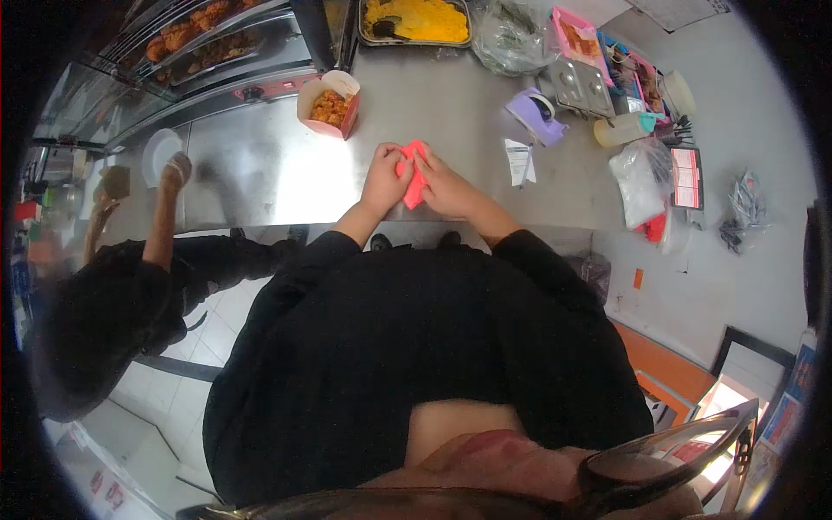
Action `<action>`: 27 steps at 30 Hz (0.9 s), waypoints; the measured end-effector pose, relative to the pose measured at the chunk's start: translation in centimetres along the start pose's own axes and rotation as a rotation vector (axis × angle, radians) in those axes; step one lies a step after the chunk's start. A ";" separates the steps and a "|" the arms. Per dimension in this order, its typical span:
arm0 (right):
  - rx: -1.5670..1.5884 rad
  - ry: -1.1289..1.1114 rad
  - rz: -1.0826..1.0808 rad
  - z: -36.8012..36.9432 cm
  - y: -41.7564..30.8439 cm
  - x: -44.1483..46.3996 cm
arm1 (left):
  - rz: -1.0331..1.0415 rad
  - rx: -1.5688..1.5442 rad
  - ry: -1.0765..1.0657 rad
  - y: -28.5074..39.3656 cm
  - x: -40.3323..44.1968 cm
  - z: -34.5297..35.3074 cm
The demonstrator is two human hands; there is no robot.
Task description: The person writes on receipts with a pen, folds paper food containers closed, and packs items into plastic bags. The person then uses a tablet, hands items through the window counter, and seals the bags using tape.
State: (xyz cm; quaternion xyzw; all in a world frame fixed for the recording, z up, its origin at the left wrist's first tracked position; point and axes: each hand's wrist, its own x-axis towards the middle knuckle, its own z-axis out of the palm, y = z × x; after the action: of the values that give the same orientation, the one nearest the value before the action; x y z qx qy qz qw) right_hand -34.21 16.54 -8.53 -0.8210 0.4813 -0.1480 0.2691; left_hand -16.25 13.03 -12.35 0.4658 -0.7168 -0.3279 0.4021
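Observation:
A small bright pink-red item (415,178), folded or crumpled, is held between my two hands over the front part of the steel counter (459,95). My left hand (386,179) grips its left side with curled fingers. From the right, my right hand (440,184) holds the same item, fingers pressed against it. What the item is cannot be made out. Beyond my left hand stands an open takeaway box (341,124) with orange-brown food inside. A white paper slip (520,163) lies to the right of my right hand.
A co-worker (104,321) at the left reaches toward a white round container (162,156). At the back are a tray of yellow food (416,22) and a plastic bag (511,39). A purple tape dispenser (536,118) and a bottle (617,130) stand right.

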 end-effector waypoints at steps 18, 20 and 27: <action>-0.270 0.251 0.345 2.3 -5.3 0.3 | -0.490 -0.207 0.574 -3.0 -0.2 0.9; -0.327 0.271 0.370 2.3 -4.2 0.5 | -0.715 -0.401 0.768 -3.4 1.7 -1.8; -0.364 0.395 0.583 -3.4 6.0 2.0 | -0.725 -0.300 0.413 -8.3 8.4 -8.5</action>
State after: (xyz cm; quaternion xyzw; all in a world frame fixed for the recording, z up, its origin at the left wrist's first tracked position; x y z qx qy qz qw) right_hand -39.19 11.46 -9.31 -0.6400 0.7550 -0.1329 0.0520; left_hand -7.39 1.50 -13.17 0.6793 -0.3561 -0.4484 0.4590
